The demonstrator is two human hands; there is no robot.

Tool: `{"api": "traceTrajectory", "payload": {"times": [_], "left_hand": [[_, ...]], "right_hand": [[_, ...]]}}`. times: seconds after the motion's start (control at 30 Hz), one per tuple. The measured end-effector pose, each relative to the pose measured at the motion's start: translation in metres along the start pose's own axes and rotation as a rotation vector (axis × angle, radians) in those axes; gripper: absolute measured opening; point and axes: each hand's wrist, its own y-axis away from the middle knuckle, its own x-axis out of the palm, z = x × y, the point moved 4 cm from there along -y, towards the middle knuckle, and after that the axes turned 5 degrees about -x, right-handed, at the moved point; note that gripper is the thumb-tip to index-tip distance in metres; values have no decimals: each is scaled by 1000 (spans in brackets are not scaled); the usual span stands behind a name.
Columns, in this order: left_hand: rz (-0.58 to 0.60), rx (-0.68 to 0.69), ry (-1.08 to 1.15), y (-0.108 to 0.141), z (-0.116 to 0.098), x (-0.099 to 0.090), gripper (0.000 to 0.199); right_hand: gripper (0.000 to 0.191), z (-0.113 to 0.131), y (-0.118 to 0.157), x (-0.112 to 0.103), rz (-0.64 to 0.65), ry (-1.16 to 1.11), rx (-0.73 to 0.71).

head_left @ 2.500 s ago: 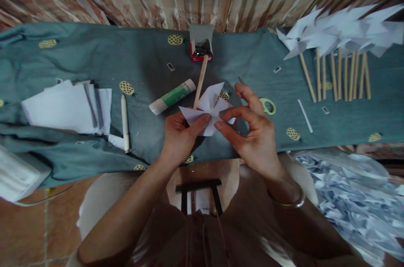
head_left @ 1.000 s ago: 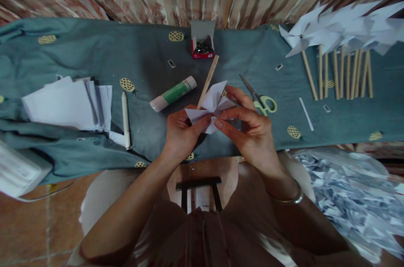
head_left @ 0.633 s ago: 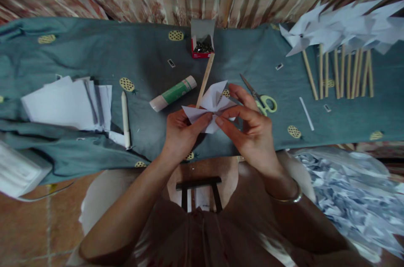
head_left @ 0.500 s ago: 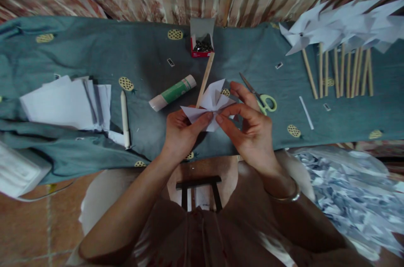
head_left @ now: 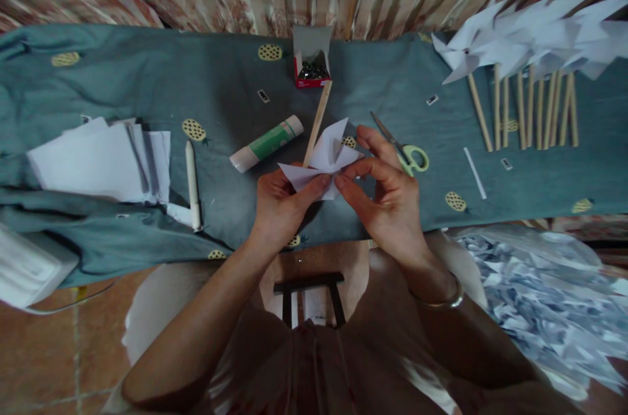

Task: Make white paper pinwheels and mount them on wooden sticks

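Observation:
Between my hands is a white paper pinwheel point(head_left: 328, 152), held just above the near part of the table. My left hand point(head_left: 282, 205) grips its left side, thumb pressed near the centre. The thumb and index finger of my right hand point(head_left: 390, 199) pinch the paper close to the centre, the other fingers curled loosely; whether a small pin is between them is hidden. A wooden stick point(head_left: 318, 124) slants away behind the pinwheel, its far end at a red box point(head_left: 313, 82) of small metal pieces. I cannot tell whether the stick touches the paper.
A glue stick point(head_left: 267, 143), a white pen-like tool point(head_left: 193, 186) and stacked paper sheets point(head_left: 88, 160) lie left. Green-handled scissors point(head_left: 415, 158) and a paper strip point(head_left: 475, 173) lie right. Finished pinwheels point(head_left: 530, 42) line the far right. A bag of paper pieces point(head_left: 549, 310) stands below the table edge.
Both hands keep the same hold on the pinwheel, with only a very slight shift of the fingers. The whole view has drifted a little.

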Motion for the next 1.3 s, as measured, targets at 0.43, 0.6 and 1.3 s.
{"api": "traceTrajectory", "payload": {"times": [0.43, 0.6, 1.3], "left_hand": [[2, 34, -9, -1, -2, 2, 21], [-3, 15, -6, -1, -2, 2, 21], [-104, -68, 100, -10, -12, -16, 31]], "right_hand": [[7, 0, -1, 2, -10, -41, 45], [5, -1, 0, 2, 9, -31, 43], [9, -26, -11, -36, -249, -180, 69]]}}
